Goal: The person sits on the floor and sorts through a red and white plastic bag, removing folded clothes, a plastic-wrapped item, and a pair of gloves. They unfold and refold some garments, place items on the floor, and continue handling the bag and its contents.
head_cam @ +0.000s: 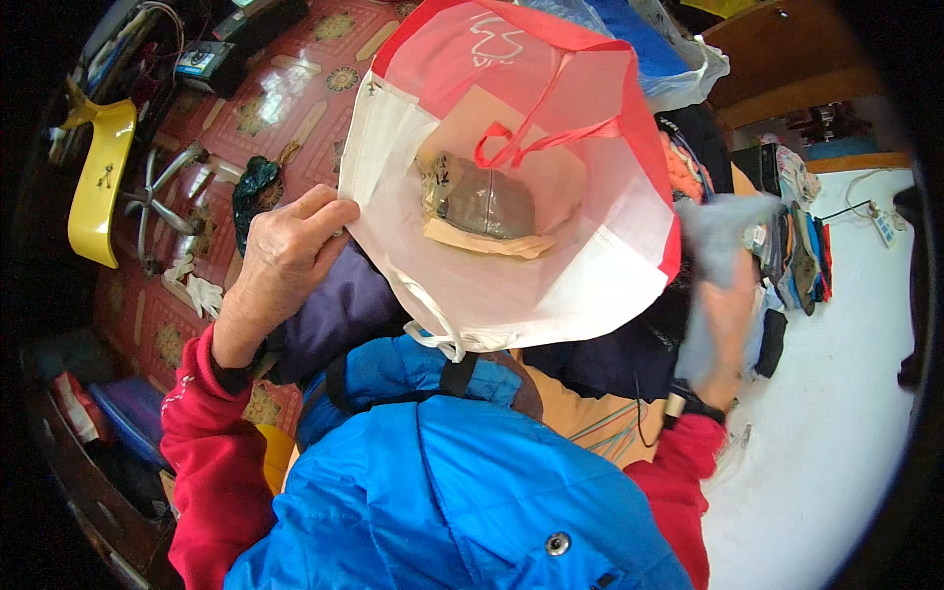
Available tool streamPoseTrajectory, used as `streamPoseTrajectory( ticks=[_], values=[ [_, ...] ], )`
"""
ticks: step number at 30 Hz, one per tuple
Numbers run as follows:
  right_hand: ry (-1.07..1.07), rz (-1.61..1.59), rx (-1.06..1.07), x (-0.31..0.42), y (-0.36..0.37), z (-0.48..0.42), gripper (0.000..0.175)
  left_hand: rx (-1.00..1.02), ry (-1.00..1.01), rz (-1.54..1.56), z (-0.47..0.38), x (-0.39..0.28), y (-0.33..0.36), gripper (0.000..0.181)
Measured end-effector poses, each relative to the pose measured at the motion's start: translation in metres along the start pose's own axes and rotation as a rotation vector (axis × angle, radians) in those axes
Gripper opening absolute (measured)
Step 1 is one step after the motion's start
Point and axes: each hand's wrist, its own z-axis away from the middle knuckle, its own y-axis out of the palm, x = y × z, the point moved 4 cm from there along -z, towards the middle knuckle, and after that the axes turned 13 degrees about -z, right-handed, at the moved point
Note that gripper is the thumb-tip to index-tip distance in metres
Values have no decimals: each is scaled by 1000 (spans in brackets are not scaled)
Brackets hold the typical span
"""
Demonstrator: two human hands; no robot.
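Note:
A large red-and-white non-woven bag (pixel 619 284) gapes open in front of me, its mouth facing up. My left hand (pixel 291 247) pinches the left side of its white rim. Inside lies a packet with a clear, dark-looking window (pixel 490 195), bearing writing, beside brown paper. A red strap dangles over it, and a white strap hangs outside the near rim. To the right of the bag, my right hand (pixel 726 317) grips a pale blue-grey cloth (pixel 719 228); both are blurred by motion, and the fingers are partly indistinct.
Folded clothes (pixel 800 254) and a power strip (pixel 881 225) lie on the white surface at right. Thin hangers (pixel 616 431) rest near my lap. A yellow chair (pixel 103 184), a metal chair base (pixel 158 199) and white gloves (pixel 199 287) are at left. Behind the bag is blue plastic-wrapped material (pixel 634 37).

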Motion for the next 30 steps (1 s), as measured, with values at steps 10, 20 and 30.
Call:
streamPoseTrajectory(
  ticks=[10,20,30],
  values=[
    [0,-96,427,161,-6,-16,28,-41,68,97,-2,-2,5,20],
    [-659,208,962,213,318,-104,68,-48,117,94,-1,-3,9,13],
    [37,-593,1239,159,308,-109,69,26,101,146,-4,3,14,14]
  ],
)
